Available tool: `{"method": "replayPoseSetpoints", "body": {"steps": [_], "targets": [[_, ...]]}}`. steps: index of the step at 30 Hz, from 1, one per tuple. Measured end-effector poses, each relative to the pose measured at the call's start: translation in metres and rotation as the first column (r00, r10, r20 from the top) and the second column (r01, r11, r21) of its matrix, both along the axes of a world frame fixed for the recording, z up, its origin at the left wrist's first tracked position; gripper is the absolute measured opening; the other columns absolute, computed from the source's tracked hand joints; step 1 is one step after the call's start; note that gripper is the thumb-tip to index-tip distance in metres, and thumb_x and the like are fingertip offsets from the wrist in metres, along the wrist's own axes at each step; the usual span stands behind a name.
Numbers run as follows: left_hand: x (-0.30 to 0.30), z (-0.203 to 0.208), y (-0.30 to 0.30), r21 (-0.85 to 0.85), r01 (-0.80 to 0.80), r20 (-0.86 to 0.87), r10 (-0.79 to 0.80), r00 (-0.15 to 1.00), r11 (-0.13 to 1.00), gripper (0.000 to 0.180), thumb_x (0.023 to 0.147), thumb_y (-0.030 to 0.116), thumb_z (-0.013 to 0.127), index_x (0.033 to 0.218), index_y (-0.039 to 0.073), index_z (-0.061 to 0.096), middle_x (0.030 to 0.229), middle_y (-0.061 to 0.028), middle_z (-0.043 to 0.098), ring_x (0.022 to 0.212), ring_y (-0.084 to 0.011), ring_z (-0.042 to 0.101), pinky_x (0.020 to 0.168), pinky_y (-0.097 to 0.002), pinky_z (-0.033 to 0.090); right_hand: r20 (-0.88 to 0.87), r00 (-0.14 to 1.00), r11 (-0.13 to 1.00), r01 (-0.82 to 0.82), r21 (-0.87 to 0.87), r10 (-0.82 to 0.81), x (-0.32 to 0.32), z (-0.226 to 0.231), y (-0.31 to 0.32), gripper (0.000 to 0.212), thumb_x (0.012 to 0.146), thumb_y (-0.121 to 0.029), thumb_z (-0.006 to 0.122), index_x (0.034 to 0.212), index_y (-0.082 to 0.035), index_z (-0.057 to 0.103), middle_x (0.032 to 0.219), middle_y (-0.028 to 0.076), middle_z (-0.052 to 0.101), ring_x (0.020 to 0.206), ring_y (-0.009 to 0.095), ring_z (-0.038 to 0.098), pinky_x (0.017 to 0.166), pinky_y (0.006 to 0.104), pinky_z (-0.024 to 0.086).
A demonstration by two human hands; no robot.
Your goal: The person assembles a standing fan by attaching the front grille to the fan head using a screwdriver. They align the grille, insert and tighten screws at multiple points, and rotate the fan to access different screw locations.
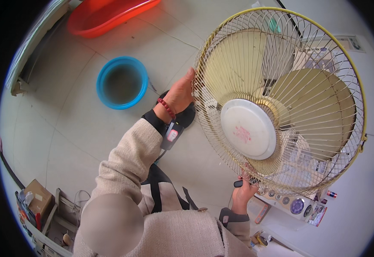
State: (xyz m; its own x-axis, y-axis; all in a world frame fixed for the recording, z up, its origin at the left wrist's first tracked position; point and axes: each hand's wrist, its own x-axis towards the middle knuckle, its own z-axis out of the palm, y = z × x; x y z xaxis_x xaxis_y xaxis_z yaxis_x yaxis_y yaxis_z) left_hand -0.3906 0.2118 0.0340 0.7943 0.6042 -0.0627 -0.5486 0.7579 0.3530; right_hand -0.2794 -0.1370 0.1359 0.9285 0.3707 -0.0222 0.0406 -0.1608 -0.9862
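A large electric fan (249, 128) with a yellowed wire cage, cream blades and a white round centre cap fills the right of the head view. My left hand (181, 95) is closed on the left edge of its cage; most of the fingers are hidden behind the wires. Below the cage, my right hand (244, 192) is closed around a tool with a dark handle (238, 183). The handle's end sticks out to the left of the hand. What the tool's other end is like cannot be made out, and part of that hand lies behind the wires.
A blue basin (143, 88) with murky contents stands on the tiled floor at the left. Beyond it lies a red tub (97, 30). At the lower left is a cardboard box (38, 197) beside a wooden frame. A patterned surface (298, 205) lies behind the fan.
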Motion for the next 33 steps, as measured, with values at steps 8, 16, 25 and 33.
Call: {"method": "replayPoseSetpoints", "body": {"steps": [8, 16, 25, 33], "targets": [[-0.008, 0.019, 0.017, 0.127, -0.051, -0.071, 0.061, 0.996, 0.991, 0.064, 0.097, 0.055, 0.048, 0.146, 0.014, 0.042, 0.138, 0.0008, 0.051, 0.125, -0.0145, 0.046, 0.102, -0.0378, 0.037, 0.003, 0.999, 0.998, 0.045, 0.037, -0.045, 0.002, 0.006, 0.002, 0.026, 0.086, 0.006, 0.064, 0.110, 0.002, 0.055, 0.107, 0.012, 0.064, 0.084, 0.017, 0.061, 0.064, 0.0308, 0.048], [-0.010, 0.069, 0.035, 0.256, -0.099, -0.120, 0.133, 0.984, 0.962, 0.063, 0.098, 0.049, 0.052, 0.148, 0.012, 0.039, 0.139, 0.0008, 0.049, 0.130, -0.0131, 0.042, 0.106, -0.0370, 0.034, -0.006, 0.999, 0.998, 0.052, 0.027, -0.052, 0.004, 0.035, -0.006, 0.039, 0.086, 0.008, 0.062, 0.122, -0.001, 0.049, 0.112, 0.011, 0.060, 0.091, 0.018, 0.060, 0.067, 0.0314, 0.049], [-0.013, 0.087, 0.044, 0.315, -0.058, -0.187, 0.122, 0.975, 0.947, 0.061, 0.098, 0.050, 0.049, 0.145, 0.011, 0.042, 0.138, 0.0003, 0.051, 0.127, -0.0127, 0.044, 0.103, -0.0354, 0.035, 0.041, 0.997, 0.998, 0.058, 0.034, -0.059, 0.007, 0.017, -0.026, 0.049, 0.087, 0.007, 0.062, 0.131, -0.003, 0.044, 0.120, 0.010, 0.056, 0.097, 0.018, 0.060, 0.072, 0.0327, 0.051], [-0.013, 0.092, 0.048, 0.195, -0.045, -0.144, 0.074, 0.987, 0.980, 0.056, 0.105, 0.044, 0.036, 0.140, 0.001, 0.044, 0.137, -0.0065, 0.054, 0.123, -0.0195, 0.051, 0.106, -0.0359, 0.037, 0.226, 0.973, 0.973, 0.014, -0.230, 0.040, 0.009, -0.004, -0.045, 0.049, 0.090, 0.003, 0.061, 0.137, -0.001, 0.044, 0.129, 0.011, 0.053, 0.106, 0.021, 0.058, 0.086, 0.0356, 0.053]]}}
